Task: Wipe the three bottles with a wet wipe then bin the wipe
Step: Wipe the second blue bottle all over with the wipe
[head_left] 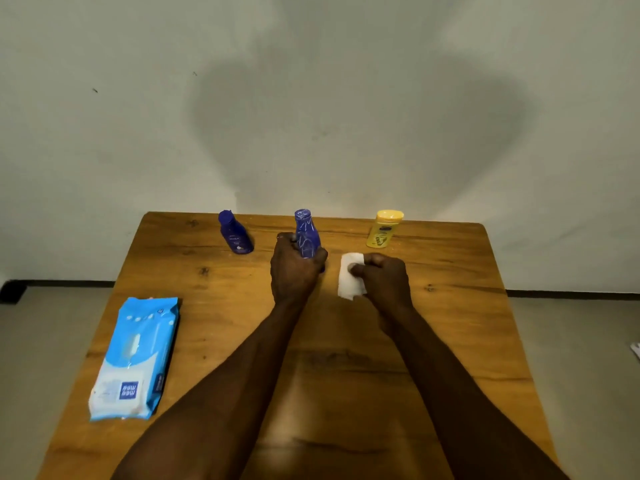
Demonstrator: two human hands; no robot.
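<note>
I find the middle blue bottle (pixel 307 237) at the far centre of the wooden table (pixel 450 323), upright or nearly so; my left hand (pixel 294 268) is wrapped round its lower body, fingers closed on it, so that only the upper half and cap show; whether its base rests on the table I cannot tell; I judge the grip is there to steady the bottle for wiping. The wet wipe (pixel 349 280) hangs just to the right of that bottle, apart from it; my right hand (pixel 382 277) pinches it between thumb and curled fingers, the sheet folded flat and drooping toward the table; held so, a broad face is ready to press against the bottle's side.

The dark blue bottle (pixel 234 233) stands to the left near the back edge, leaning slightly in this wide view; the yellow bottle (pixel 383 228) stands to the right on the same line; both are well apart from either hand; spaced in a row, each can be taken in turn. The wipes pack (pixel 135 358) lies flat near the left edge, nearer me; its flap appears shut. No bin is in view; disposal is not yet due.
</note>
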